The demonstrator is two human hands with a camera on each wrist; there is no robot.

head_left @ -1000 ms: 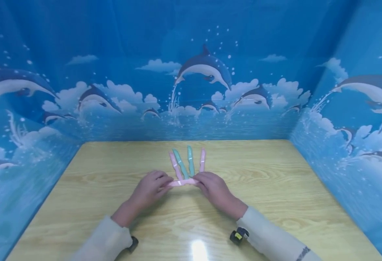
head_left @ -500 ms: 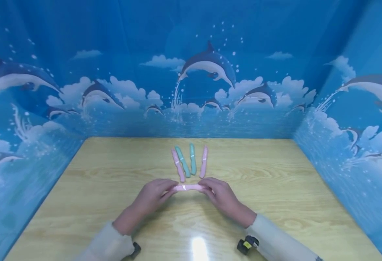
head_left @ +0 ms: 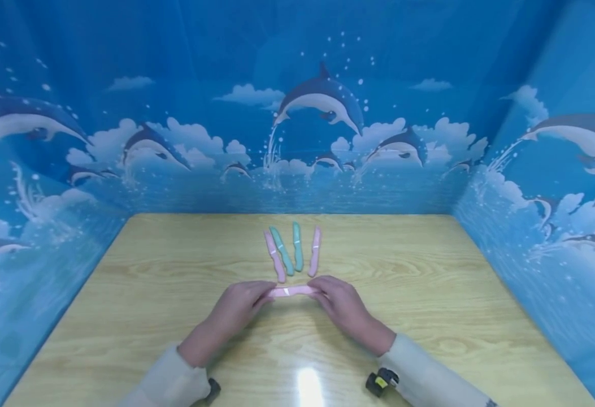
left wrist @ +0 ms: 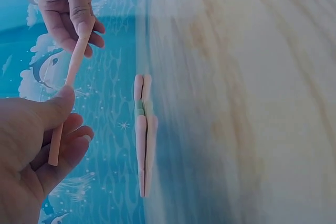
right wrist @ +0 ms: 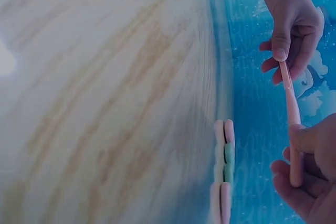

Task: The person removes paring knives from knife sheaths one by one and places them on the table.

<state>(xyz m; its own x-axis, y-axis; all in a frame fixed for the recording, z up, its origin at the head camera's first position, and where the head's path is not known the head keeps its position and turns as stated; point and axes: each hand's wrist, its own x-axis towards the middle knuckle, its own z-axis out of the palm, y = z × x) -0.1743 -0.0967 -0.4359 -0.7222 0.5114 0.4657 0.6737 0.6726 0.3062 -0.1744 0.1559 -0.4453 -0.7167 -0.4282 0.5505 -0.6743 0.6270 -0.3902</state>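
A slim pink knife, sheathed, with a white band near its middle, is held level between both hands. My left hand pinches its left end between thumb and fingers. At its other end, my right hand grips with thumb and fingertips. In the left wrist view the held knife is raised above the tabletop. Just beyond it lie a pink knife, a green knife, another green knife and a pink knife, fanned out with their handle ends toward me.
The wooden tabletop meets a blue dolphin-print backdrop at the back and both sides. A bright light reflection shows near the front. Black wrist straps sit at the sleeves.
Both hands have drawn the pink knife toward me, away from the fanned knives whose near ends it overlapped a second ago. In the last half second it has hardly moved.
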